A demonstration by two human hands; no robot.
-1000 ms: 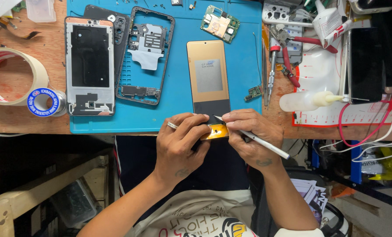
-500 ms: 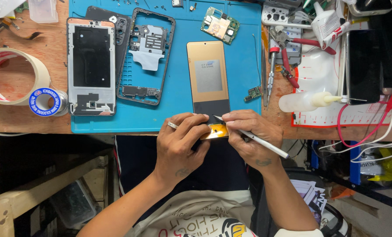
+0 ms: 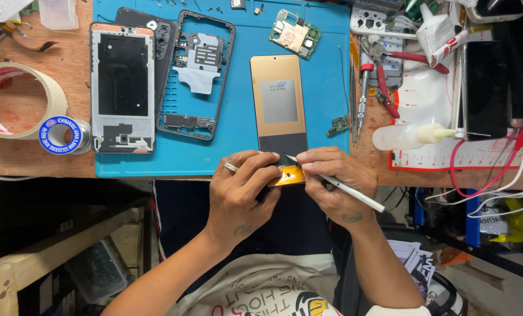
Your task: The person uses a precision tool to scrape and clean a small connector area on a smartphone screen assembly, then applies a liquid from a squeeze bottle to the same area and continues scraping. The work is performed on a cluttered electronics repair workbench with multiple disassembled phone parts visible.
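Note:
At the near edge of the blue work mat (image 3: 238, 146), my left hand (image 3: 241, 190) pinches a small orange flex strip (image 3: 289, 175); a ring sits on one finger. My right hand (image 3: 331, 181) holds metal tweezers (image 3: 355, 195) like a pen, their tip touching the strip near the bottom of a gold-backed phone screen panel (image 3: 279, 102) that lies face down on the mat. Left of the panel lie a black phone mid-frame (image 3: 198, 76) and a silver phone frame (image 3: 123, 88). A green circuit board (image 3: 295, 34) rests at the mat's far edge.
A tape roll (image 3: 16, 99) and a solder spool (image 3: 61, 134) sit at the left on the wooden bench. To the right lie a red-handled screwdriver (image 3: 362, 93), red pliers (image 3: 399, 61), a white squeeze bottle (image 3: 405, 136), a dark phone (image 3: 487, 88) and red wires (image 3: 495, 169).

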